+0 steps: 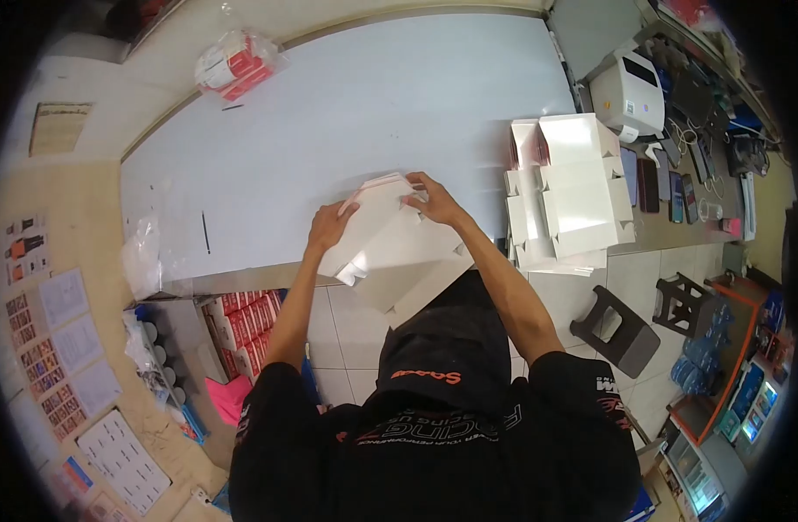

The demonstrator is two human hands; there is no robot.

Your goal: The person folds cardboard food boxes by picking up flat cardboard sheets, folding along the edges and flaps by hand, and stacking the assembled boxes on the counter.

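Note:
A white cardboard box blank [390, 252], partly folded, lies tilted over the front edge of the pale table, its lower part reaching toward my lap. My left hand [331, 224] is closed on its left upper edge, with the thumb on the inner face. At its upper right, my right hand [434, 200] grips a flap, fingers bent over the far edge. To the right stands a stack of flat white box blanks [577, 187] with cut flaps and some reddish edges.
The pale table [347, 96] bears a plastic bag of red-and-white packets [238, 65] at the back left. A white printer [627, 96] and several phones [676, 196] are at the right. Dark stools [616, 331] stand on the floor, and red-and-white boxes [249, 326] sit below left.

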